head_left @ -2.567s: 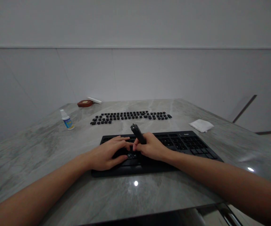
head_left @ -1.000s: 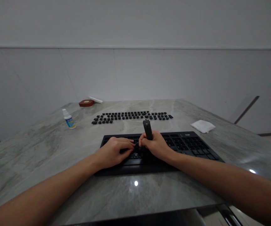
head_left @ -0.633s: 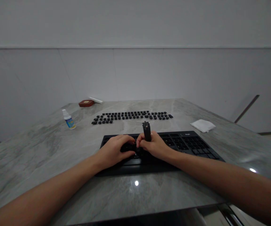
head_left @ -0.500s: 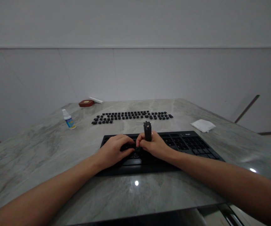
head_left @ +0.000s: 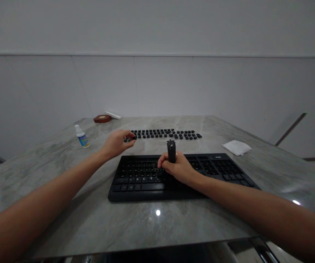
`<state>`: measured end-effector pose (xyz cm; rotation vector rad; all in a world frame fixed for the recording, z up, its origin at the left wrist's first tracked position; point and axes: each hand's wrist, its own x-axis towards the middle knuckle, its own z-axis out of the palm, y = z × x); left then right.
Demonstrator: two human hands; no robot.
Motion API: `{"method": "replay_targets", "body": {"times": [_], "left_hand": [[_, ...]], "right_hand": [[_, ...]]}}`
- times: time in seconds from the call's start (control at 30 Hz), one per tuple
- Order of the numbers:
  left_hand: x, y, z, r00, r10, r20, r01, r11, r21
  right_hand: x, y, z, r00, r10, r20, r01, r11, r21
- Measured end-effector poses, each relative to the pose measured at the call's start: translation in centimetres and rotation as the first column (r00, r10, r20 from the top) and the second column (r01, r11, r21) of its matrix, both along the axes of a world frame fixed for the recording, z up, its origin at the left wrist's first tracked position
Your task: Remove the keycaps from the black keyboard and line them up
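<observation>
A person's right hand [head_left: 177, 168] grips a black tool [head_left: 171, 150] upright over the keyboard [head_left: 135, 179], while the left hand [head_left: 117, 143] curls its fingers at loose keys [head_left: 161, 135] beyond it, whether pinching one unclear. A white cloth [head_left: 236, 147] lies near the keyboard's far right corner.

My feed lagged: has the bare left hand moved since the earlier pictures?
Yes: the bare left hand has moved off the black rectangular keyboard, forward to the left end of the small black keycaps.

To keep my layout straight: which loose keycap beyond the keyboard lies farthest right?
The oblong black keycap at the group's right end; the other loose keycaps all lie left of it, and its neighbours look smaller.
</observation>
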<state>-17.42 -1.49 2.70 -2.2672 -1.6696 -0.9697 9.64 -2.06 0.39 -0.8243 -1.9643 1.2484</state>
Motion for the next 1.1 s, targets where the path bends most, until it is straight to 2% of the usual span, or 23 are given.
{"method": "replay_targets", "body": {"times": [0.1,0.23,0.33,0.47,0.67,1.1], "left_hand": [[-2.4,4.0,-0.8,0.977,0.017,-0.215,-0.024,0.999,-0.030],[-3.4,6.6,-3.2,0.965,0.031,-0.261,-0.039,0.999,-0.027],[-3.4,6.7,-4.6,0.961,0.106,-0.253,-0.108,0.994,0.007],[-3.2,6.4,-5.0,0.945,0.184,-0.272,-0.186,0.982,0.019],[-2.3,6.2,-4.7,0.944,0.191,-0.268,-0.196,0.981,0.009],[-2.4,6.2,-5.0,0.952,0.207,-0.226,-0.218,0.976,-0.023]], "right_hand": [[0.0,0.0,0.1,1.000,-0.008,0.014,0.008,1.000,0.004],[-0.1,0.0,0.3,1.000,-0.011,0.029,0.011,1.000,-0.007],[-0.1,-0.1,0.3,1.000,-0.004,0.031,0.004,1.000,-0.014],[0.0,-0.2,0.4,1.000,-0.010,0.018,0.011,1.000,-0.001],[0.0,-0.3,0.7,0.999,-0.021,0.048,0.021,1.000,-0.004],[0.0,-0.5,1.0,0.997,-0.026,0.067,0.026,1.000,0.007]]}}
